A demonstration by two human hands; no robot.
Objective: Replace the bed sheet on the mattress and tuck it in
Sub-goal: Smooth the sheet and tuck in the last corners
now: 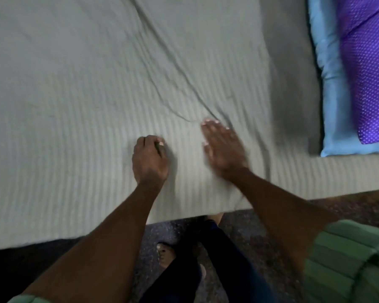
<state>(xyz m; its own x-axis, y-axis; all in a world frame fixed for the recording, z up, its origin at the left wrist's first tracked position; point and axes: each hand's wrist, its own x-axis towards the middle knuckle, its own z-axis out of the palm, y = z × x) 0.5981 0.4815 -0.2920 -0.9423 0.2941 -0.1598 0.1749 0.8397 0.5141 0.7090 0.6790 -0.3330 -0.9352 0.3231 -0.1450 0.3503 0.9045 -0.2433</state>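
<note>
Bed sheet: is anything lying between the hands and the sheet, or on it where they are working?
Nothing visible. Both hands are already on the bed sheet: the right hand lies flat on it, the left hand rests curled. The blue and purple pillow sits on the sheet far right, apart from the hands.

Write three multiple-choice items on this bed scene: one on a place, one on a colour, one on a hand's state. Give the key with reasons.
1. Where does the purple pillow lie?
A. far right
B. far left
C. on the floor

2. What colour is the sheet?
A. red
B. pale grey-green
C. black

3. How is the right hand held?
A. fist
B. gripping a pillow
C. flat, fingers straight

Key: 1 A, it lies at the picture's right edge; 2 B, the sheet shows that tone throughout; 3 C, the palm lies spread on the sheet, while the left hand is curled.
</note>
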